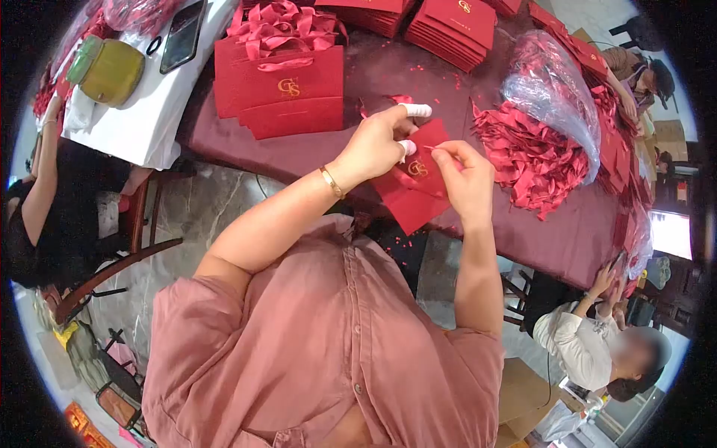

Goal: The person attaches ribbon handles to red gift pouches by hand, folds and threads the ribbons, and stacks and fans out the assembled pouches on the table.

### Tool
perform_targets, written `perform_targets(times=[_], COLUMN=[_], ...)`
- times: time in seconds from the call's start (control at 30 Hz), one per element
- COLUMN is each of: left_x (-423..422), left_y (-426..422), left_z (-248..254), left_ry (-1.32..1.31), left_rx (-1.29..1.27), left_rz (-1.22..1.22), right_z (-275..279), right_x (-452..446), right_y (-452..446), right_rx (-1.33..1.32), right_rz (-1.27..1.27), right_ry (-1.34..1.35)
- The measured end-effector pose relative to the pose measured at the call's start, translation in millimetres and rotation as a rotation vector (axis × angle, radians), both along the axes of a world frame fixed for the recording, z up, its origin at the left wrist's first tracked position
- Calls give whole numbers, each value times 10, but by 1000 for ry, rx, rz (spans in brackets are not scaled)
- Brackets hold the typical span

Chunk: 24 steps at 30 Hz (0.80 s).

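A red paper bag (413, 201) with a gold logo is tilted between my two hands near the table's front edge. My left hand (379, 143), with white wraps on two fingertips, grips its upper left side. At the bag's upper right edge, my right hand (467, 175) has thumb and forefinger pinched together; a bit of red ribbon shows at the fingertips. To the left, finished-looking red bags (291, 93) stand together with ribbon loops on top. A heap of loose red ribbons (523, 153) spills out of a clear plastic bag (551, 93) on the right.
Stacks of flat red bags (452, 30) lie at the table's (515, 231) back. On a white surface (123, 134) at left are a jar of yellow-green liquid (112, 71) and a phone (184, 36). Other people sit at the left and right; one at lower right holds a phone.
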<state>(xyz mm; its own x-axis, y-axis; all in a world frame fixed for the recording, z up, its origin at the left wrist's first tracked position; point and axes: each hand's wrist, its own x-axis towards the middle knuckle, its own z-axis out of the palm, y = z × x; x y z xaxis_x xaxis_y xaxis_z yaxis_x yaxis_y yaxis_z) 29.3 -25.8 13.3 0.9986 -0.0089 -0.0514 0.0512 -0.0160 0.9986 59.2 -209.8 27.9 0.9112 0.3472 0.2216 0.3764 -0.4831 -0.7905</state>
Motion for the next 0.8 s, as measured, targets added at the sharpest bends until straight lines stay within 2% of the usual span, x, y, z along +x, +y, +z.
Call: perform_targets(times=[0.2,0.4,0.53,0.63,0.7,0.73,0.8], left_x=[-74,-106,-138,-166,-190,-202,-221], left_y=[-11,-4,-6,-13,-47,-59,-78], left_z=[173,155,192,201,162,175,224], left_ry=[9,-34,-37,-52,-234,-234,-174], left_rx=[-68,-30,-53,34,218,217,216], left_rz=[-47,-55,-45,-82,-25,-26,-44], right_z=[142,143,146,154,177,169,140], right_x=[-53,-87,-84,-93,-115,-128,-149], right_y=[117,166,133,115,154,173,200], right_rx=[-142,-129,-109,-90,-165,-165,-362], right_rz=[-71,-118,-100,-40,-59,-60,-32], right_ry=[-107,-221,-179,-200,-301,-301,-501])
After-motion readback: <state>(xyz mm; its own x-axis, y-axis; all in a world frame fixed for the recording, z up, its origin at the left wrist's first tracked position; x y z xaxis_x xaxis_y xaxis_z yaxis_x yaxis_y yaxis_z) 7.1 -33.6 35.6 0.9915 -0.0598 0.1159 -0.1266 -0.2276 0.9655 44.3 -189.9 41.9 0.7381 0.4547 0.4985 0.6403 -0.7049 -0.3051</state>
